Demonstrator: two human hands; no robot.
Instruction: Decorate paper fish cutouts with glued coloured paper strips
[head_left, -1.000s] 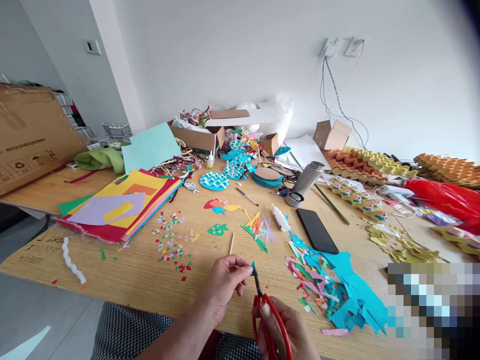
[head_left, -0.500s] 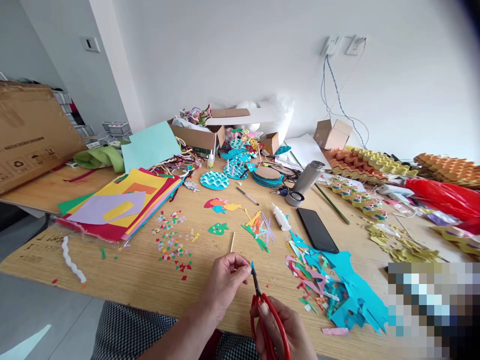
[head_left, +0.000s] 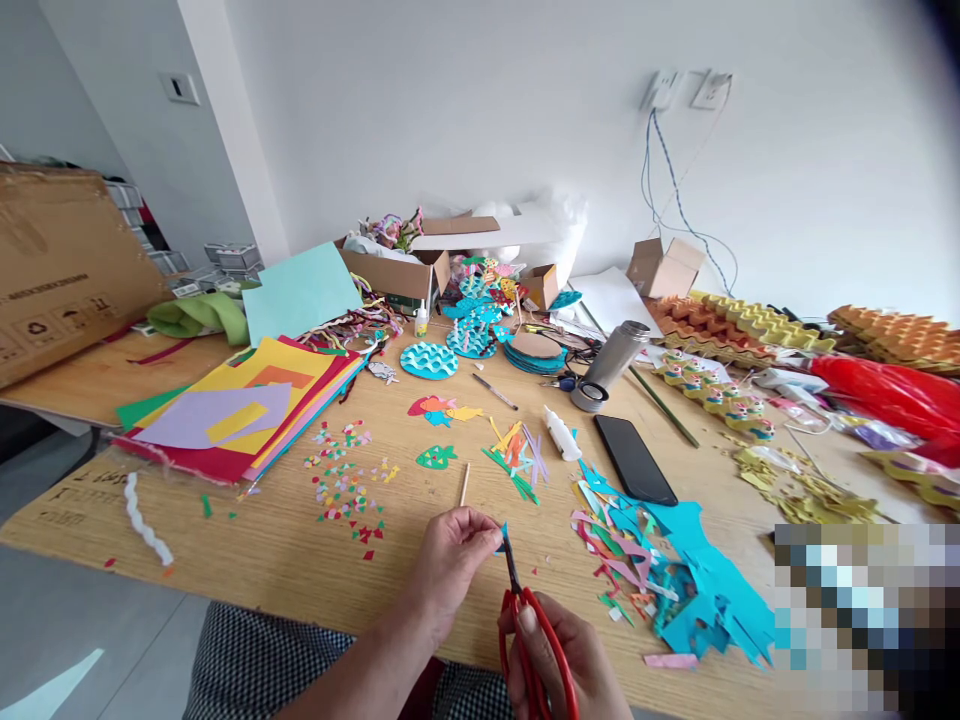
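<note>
Between the pinched fingertips of my left hand [head_left: 459, 560] is a small piece of blue paper [head_left: 504, 532], mostly hidden by the fingers. My right hand [head_left: 574, 650] grips red-handled scissors [head_left: 536, 650], their dark blades pointing up at the blue piece. The blade tips touch or overlap it; whether they bite into it I cannot tell. A thin wooden stick [head_left: 465, 484] lies just beyond my left hand. Past it are a green paper fish [head_left: 436, 457] with coloured spots and several plain paper fish [head_left: 442, 409]. Tiny paper confetti [head_left: 345, 480] is spread to the left.
Paper strips [head_left: 517, 455], a white glue bottle [head_left: 561, 434], a black phone [head_left: 634, 460] and blue paper scraps [head_left: 712, 590] lie to the right. A steel flask [head_left: 613, 362] rests behind them. Stacked coloured sheets [head_left: 247, 410] lie left, near a large carton [head_left: 67, 270].
Almost nothing differs. The scissors and the blue paper piece have shifted very slightly; both hands keep their hold.
</note>
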